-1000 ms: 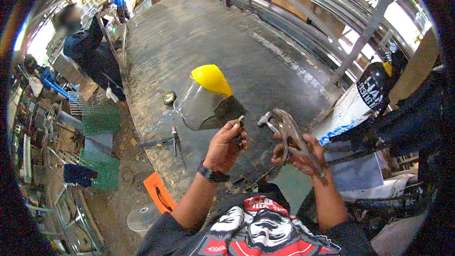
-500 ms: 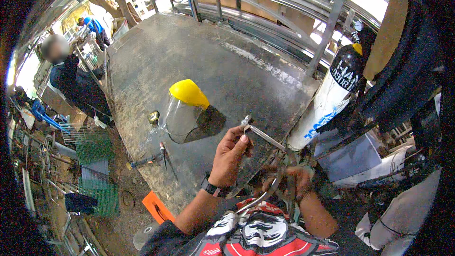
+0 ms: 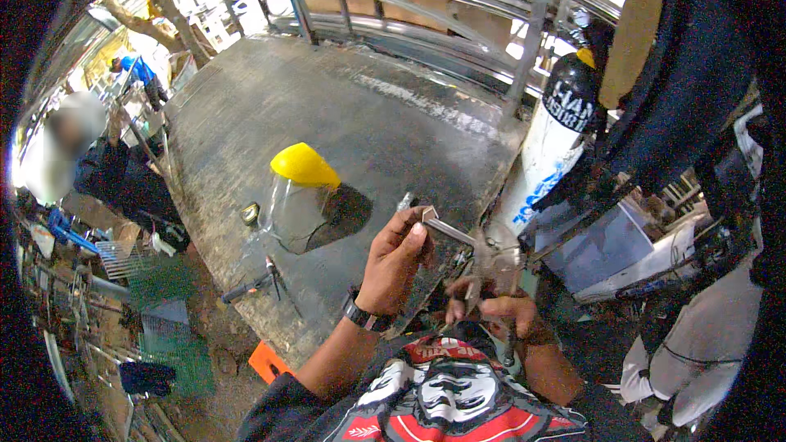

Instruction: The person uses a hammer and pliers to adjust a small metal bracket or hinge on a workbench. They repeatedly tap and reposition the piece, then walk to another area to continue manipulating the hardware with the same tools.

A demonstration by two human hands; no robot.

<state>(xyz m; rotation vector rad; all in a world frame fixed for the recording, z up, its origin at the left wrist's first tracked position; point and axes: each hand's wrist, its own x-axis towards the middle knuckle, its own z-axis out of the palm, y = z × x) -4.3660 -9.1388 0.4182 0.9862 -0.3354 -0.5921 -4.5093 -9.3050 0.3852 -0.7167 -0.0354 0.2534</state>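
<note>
My left hand (image 3: 396,255), with a dark watch on its wrist, pinches the near end of a short folded metal bar (image 3: 452,230) between thumb and fingers. The bar slants down to the right, its far end at a grey metal fixture (image 3: 498,255) beside the table edge. That fixture is smeared, so its kind is unclear. Just below it my right hand (image 3: 512,311) is curled closed; what its fingers grip cannot be made out. A small shiny metal piece (image 3: 407,200) lies on the table beyond my left hand.
On the dark metal table (image 3: 246,106) lie a yellow-topped clear face shield (image 3: 304,165), a tape measure (image 3: 250,213) and pliers-like tools (image 3: 273,276). A gas cylinder (image 3: 540,147) leans at the right. Metal bars (image 3: 426,12) line the back; a person (image 3: 123,172) is at left.
The view has shifted, so the table and its items sit farther left. The bar's held end now shows apart from the small metal piece. The fixture near my right hand looks more smeared.
</note>
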